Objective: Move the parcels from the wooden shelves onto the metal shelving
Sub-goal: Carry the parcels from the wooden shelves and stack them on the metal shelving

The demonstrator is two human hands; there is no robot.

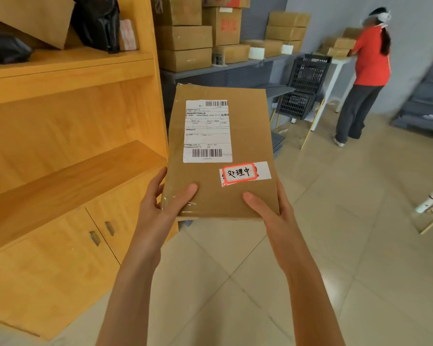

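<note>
The wooden shelves fill the left of the frame, and they are not cleared: in the upper left a tilted cardboard box, two black plastic bags and a small wrapped packet sit on the top board, while the board below them shows bare in what I can see of it. The grey metal shelving runs across the upper middle, already stacked with cardboard boxes, so I judge the job to be somewhere in its middle, with at least those upper-left pieces left to carry. The flat cardboard parcel I am moving is in the centre of the frame, off both shelves and in the air between them, its shipping label and the red-bordered sticker facing up at me. My left hand clamps the near left corner, thumb pressed on top and fingers curled along the side and under. My right hand grips the near right corner the same way, thumb on top, fingers hidden beneath. A person in a red shirt stands at the upper right.
</note>
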